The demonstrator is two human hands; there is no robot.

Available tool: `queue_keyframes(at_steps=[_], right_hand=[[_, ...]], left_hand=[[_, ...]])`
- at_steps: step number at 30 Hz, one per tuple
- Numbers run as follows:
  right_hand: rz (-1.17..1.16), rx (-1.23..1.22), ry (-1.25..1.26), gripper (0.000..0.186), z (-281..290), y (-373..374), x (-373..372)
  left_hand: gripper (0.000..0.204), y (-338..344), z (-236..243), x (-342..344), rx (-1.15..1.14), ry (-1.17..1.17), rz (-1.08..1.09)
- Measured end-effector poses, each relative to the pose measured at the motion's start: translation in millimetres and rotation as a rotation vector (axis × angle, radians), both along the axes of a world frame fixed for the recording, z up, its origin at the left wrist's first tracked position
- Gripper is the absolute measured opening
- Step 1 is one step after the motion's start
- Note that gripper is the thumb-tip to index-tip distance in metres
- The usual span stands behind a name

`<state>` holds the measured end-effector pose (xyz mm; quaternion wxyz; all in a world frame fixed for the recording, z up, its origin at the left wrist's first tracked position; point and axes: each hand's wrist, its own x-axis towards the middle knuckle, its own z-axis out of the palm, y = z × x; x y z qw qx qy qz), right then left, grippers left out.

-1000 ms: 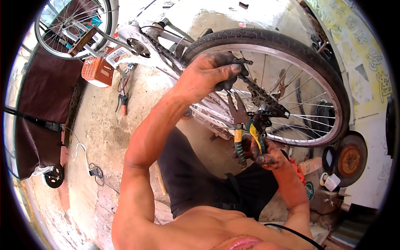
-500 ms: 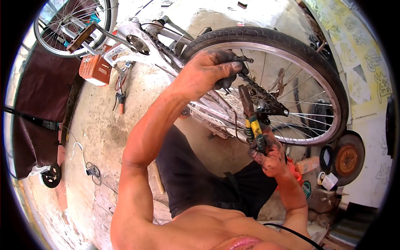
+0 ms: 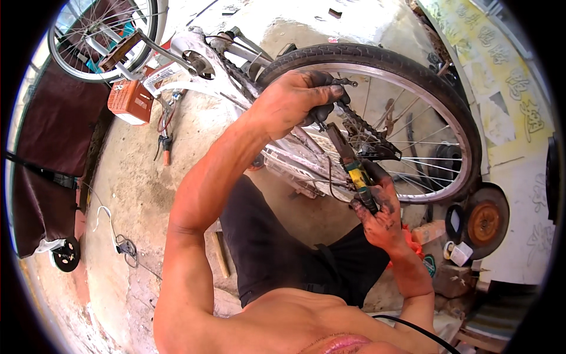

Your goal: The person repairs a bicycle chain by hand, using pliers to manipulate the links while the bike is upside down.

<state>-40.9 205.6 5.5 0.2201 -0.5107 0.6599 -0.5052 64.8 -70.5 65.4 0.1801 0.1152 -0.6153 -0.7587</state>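
A white bicycle (image 3: 227,79) lies upside down or tipped in front of me, its rear wheel (image 3: 407,64) on the right. My left hand (image 3: 300,100), blackened with grease, pinches a dark bicycle chain (image 3: 361,123) near the hub; a short dark end sticks out past the fingertips. In my right hand (image 3: 382,215) are pliers (image 3: 354,168) with green and yellow handles. Their jaws point up and left, close below my left fingers; whether they touch the chain I cannot tell. Fingers hide the gripped spot.
The front wheel (image 3: 103,35) and an orange basket (image 3: 130,101) are at the upper left. A brown rusty wheel (image 3: 488,221) leans at the right beside a patterned panel (image 3: 501,71). A cable (image 3: 127,246) and a wooden stick (image 3: 221,253) lie on the floor.
The pliers have moved up and left, bringing their jaws nearer my left fingers. My left hand keeps its pinch almost in place. The whole view has shifted slightly.
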Motion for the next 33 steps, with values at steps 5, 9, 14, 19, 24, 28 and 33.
queue_keyframes(at_steps=[5, 9, 14, 19, 24, 28, 33], right_hand=[[-0.020, -0.013, 0.238, 0.028, 4, -2, -3], [-0.029, -0.061, 0.415, 0.029, 16, -10, -5], [-0.045, -0.062, 0.571, 0.028, 30, -9, -12], [0.038, 0.033, 0.665, 0.027, 33, -8, -12], [0.063, 0.240, -0.069, 0.030, 24, 11, -5], [0.056, 0.175, -0.866, 0.062, -20, 23, -1], [0.243, 0.056, -1.127, 0.051, 1, 4, 20]], left_hand=[[0.026, -1, -2, 0, 0.006, 0.001, -0.013], [0.025, -2, 0, 3, -0.017, -0.009, -0.021], [0.024, 1, 2, 4, -0.002, -0.004, -0.033], [0.023, 0, 2, 3, 0.008, 0.024, -0.049], [0.022, -2, -2, 6, 0.034, 0.011, -0.031], [0.021, -1, 0, 4, 0.066, 0.022, -0.028], [0.020, -3, -1, 5, 0.113, 0.012, 0.017]])
